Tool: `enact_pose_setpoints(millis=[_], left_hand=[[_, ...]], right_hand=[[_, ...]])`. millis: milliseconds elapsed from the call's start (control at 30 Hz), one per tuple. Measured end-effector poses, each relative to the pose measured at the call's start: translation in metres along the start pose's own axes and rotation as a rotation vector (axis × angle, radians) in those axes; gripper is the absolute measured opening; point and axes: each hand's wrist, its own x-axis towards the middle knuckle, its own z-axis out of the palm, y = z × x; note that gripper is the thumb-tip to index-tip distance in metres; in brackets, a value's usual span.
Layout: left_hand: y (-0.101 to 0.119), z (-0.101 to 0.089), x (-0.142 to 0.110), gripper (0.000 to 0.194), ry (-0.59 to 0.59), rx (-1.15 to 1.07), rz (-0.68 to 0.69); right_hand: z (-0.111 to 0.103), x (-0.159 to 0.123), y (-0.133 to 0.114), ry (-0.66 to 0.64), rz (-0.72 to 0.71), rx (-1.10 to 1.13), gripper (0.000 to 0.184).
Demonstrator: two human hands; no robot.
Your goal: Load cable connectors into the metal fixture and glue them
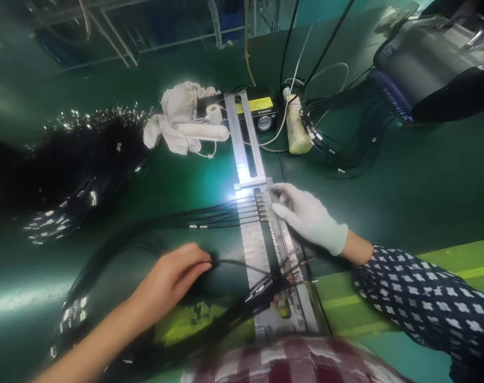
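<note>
A long metal fixture (253, 239) runs down the middle of the green bench. Several black cables (210, 218) lie across it from the left, their red-tipped ends (261, 207) lined up in its slots. My left hand (167, 282), bare, is closed in a pinch on one black cable (236, 264) just left of the fixture. My right hand (309, 215) wears a white glove. Its fingers lie stretched out on the fixture's right edge, beside the red-tipped ends, and hold nothing. More cable ends (284, 276) cross the fixture lower down, blurred.
A heap of black cables with metal ends (66, 175) fills the left. Behind the fixture lie a white cloth (178, 114), a black box with a yellow label (263, 109) and a yellowish wrapped cylinder (297, 133). A cable bundle (345, 138) leads to a grey machine (425, 53).
</note>
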Motion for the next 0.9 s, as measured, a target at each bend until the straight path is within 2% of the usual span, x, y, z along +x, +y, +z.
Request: enact_pose_setpoints(millis=[67, 133, 267, 367, 500, 633, 767, 900], left_hand=[[0.0, 0.001, 0.0, 0.016, 0.101, 0.01, -0.024], [-0.001, 0.005, 0.005, 0.016, 0.207, 0.131, -0.019], [0.008, 0.021, 0.025, 0.018, 0.216, 0.359, 0.066], [0.025, 0.036, 0.039, 0.025, 0.222, 0.271, 0.137], [0.036, 0.049, 0.051, 0.016, 0.246, 0.055, 0.167], [0.029, 0.044, 0.059, 0.014, 0.294, 0.004, 0.186], [0.018, 0.035, 0.068, 0.013, 0.403, 0.104, 0.186], [0.012, 0.037, 0.073, 0.011, 0.42, 0.241, 0.271]], right_hand=[[-0.003, -0.007, 0.005, 0.053, 0.03, 0.131, 0.037], [-0.004, -0.012, 0.009, 0.108, 0.07, 0.191, 0.036], [-0.003, -0.013, 0.012, 0.086, 0.069, 0.196, 0.031], [-0.002, -0.011, 0.011, 0.079, 0.045, 0.198, 0.027], [-0.002, -0.011, 0.01, 0.094, 0.028, 0.216, 0.025], [-0.004, -0.012, 0.01, 0.082, 0.028, 0.237, 0.025], [-0.004, -0.011, 0.01, 0.084, 0.024, 0.247, 0.025], [-0.004, -0.011, 0.01, 0.071, 0.038, 0.252, 0.026]])
